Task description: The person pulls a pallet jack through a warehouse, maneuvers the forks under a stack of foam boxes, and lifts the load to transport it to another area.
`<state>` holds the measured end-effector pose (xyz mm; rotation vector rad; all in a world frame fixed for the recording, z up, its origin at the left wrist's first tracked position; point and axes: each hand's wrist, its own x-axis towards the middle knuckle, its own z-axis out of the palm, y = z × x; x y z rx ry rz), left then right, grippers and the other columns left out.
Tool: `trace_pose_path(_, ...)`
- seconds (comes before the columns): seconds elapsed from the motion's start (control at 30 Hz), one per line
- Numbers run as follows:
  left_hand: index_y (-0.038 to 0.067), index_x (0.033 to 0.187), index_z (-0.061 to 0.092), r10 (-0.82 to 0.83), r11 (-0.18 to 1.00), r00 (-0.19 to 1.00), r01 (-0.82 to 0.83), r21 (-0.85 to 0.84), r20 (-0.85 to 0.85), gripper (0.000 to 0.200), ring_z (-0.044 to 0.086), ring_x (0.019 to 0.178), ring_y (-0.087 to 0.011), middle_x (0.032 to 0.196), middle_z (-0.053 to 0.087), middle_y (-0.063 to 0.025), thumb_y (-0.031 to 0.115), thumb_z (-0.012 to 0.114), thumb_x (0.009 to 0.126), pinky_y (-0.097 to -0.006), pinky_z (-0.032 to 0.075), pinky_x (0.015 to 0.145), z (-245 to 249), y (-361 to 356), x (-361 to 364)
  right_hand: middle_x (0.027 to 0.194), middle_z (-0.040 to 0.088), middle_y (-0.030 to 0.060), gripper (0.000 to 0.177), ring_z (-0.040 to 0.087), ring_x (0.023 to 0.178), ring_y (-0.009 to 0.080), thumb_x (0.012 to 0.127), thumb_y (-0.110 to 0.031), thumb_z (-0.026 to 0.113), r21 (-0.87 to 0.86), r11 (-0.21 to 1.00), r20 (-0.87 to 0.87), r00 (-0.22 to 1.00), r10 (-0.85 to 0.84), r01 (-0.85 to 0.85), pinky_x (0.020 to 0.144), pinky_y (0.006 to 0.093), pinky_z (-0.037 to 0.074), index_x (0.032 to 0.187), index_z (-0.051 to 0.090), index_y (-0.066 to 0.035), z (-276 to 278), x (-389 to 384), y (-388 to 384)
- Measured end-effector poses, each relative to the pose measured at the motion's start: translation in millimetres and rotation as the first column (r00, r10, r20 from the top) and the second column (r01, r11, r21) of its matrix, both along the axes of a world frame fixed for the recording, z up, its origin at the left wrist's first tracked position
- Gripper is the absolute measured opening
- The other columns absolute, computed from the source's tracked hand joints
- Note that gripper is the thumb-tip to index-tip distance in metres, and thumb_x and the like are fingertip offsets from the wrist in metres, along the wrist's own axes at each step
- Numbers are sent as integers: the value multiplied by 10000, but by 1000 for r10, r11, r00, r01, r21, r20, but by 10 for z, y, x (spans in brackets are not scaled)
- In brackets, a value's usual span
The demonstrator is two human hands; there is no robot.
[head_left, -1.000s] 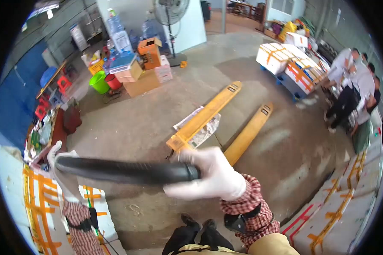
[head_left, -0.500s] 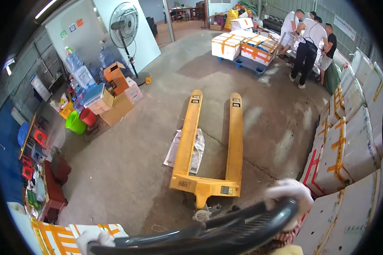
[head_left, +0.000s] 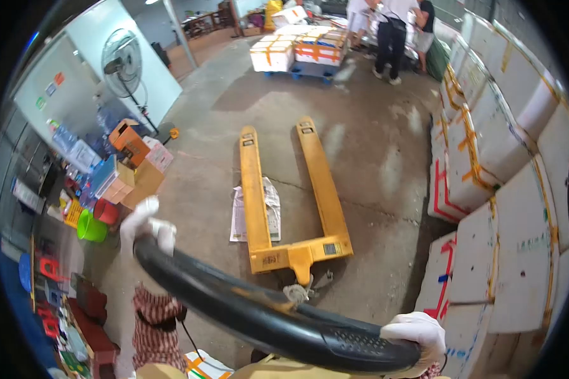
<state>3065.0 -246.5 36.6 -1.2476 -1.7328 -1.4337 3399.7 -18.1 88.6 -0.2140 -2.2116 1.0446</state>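
A yellow pallet jack [head_left: 327, 189] stands on the floor in front of me, its two forks pointing away. Its black, curved handle [head_left: 246, 303] crosses the lower part of the view, higher at the left end than at the right. My left hand [head_left: 146, 228], in a white glove, is wrapped round the left end. At the right end, my right hand [head_left: 416, 336], gloved as well, is closed on the same handle. Under the left fork lies a flat white printed sheet [head_left: 274, 218], partly covered by it.
White foam boxes [head_left: 483, 252] bound with tape are stacked along the right. More taped boxes [head_left: 319, 45] sit on a blue pallet [head_left: 300, 74] ahead, with people [head_left: 393, 35] beside it. A standing fan [head_left: 121, 63], cartons [head_left: 129, 139] and buckets [head_left: 92, 226] are at left.
The handle has swung from right end high to left end high. My left hand has risen and my right has dropped, both still gripping. The forks now point more to the left.
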Motion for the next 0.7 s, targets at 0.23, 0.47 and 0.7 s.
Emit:
trace_pose_path(0.23, 9, 1039, 640, -262, 964, 959, 266, -19, 111, 268, 622, 915, -139, 1023, 680, -96, 172, 621, 828, -268, 472, 785, 205, 1251, -794, 725, 625, 120, 394, 602, 628, 252, 699, -90, 742, 286, 859, -82, 905, -418, 423, 612, 383, 485, 1028, 566, 37, -373, -108, -671)
trace_pose_path(0.47, 110, 932, 637, -445, 895, 894, 446, 0, 52, 293, 676, 676, -181, 736, 650, -72, 108, 761, 667, -280, 506, 641, 214, 2591, -792, 774, 549, 26, 285, 475, 529, 70, 824, 27, 605, -290, 584, -71, 591, -803, 758, 473, 207, 388, 1100, 534, 8, -269, -262, 125)
trace_pose_path(0.7, 134, 860, 556, -353, 936, 935, 352, 23, 28, 265, 636, 647, -332, 662, 606, -110, 247, 744, 710, -408, 496, 578, 275, 3993, -630, 738, 531, -17, 181, 425, 499, 25, 902, 3, 582, -274, 613, -114, 607, -786, 741, 428, 197, 341, 1079, 576, -33, -347, -26, 1972)
